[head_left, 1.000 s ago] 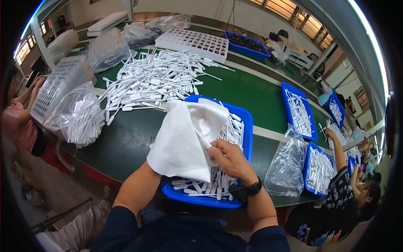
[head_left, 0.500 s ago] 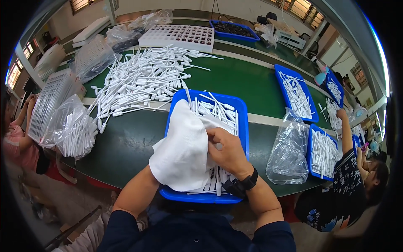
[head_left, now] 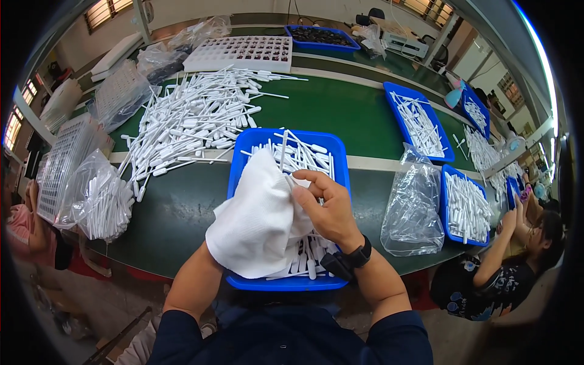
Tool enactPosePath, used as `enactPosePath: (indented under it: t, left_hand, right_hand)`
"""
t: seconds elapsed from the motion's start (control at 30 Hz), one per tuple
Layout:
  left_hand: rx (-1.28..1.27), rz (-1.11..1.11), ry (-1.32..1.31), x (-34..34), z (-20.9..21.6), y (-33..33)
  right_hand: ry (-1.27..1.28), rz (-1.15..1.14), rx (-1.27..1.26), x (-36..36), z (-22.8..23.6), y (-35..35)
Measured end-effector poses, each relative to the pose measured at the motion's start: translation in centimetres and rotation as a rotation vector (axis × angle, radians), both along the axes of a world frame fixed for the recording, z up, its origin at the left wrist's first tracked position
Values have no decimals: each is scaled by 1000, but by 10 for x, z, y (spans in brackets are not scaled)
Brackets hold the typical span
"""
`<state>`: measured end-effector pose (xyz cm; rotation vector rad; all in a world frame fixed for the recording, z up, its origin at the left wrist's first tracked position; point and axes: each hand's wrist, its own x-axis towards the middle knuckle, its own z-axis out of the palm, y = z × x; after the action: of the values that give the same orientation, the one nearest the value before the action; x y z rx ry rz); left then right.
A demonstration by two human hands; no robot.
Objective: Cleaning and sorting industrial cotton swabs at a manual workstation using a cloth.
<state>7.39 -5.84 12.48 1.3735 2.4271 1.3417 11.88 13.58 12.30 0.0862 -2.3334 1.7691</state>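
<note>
A white ribbed cloth (head_left: 252, 213) drapes over my left hand, hiding its fingers; only my left forearm (head_left: 198, 274) shows below. From the cloth's top edge a white plastic dropper (head_left: 284, 149) sticks up. My right hand (head_left: 328, 207) is at the cloth's right edge, thumb and forefinger pinched together by a small pale tip, too small to name. A black band circles that wrist. Under both hands lies a blue tray (head_left: 342, 158) holding many white droppers (head_left: 311, 267), partly covered by the cloth.
A large heap of droppers (head_left: 188, 118) lies beyond on the green bench (head_left: 328, 100). A bagged bundle (head_left: 106, 198) sits left. To the right are a clear plastic bag (head_left: 413, 210), blue trays of droppers (head_left: 447, 207) and a co-worker (head_left: 499, 274). A white rack (head_left: 240, 55) stands behind.
My right hand has risen along the cloth's edge, its fingertips now nearer the upright dropper. The view has shifted slightly. The co-worker at right has drawn an arm back from the trays.
</note>
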Motion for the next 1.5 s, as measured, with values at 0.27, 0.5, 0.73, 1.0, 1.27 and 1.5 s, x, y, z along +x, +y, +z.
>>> enactPosePath:
  t: [0.27,0.5,0.73,1.0,1.27,1.5]
  left_hand:
    - [-16,-118,-20,-6,7,0]
    - [117,-292,-325,-8,34,13]
    - [189,-233,-216,2,36,21]
    - [141,-186,-130,-1,9,19]
    - [-147,72,304,-2,39,9]
    - [405,22,-601,-5,-55,-25]
  right_hand:
    - [117,-59,-62,-2,-7,2]
    - [210,-85,-132,-1,-7,2]
    - [88,-14,-239,-1,-10,7]
    - [109,-22,-133,-2,-2,1]
    - [203,-182,-80,4,-6,2]
    - [-146,300,248,2,1,-10]
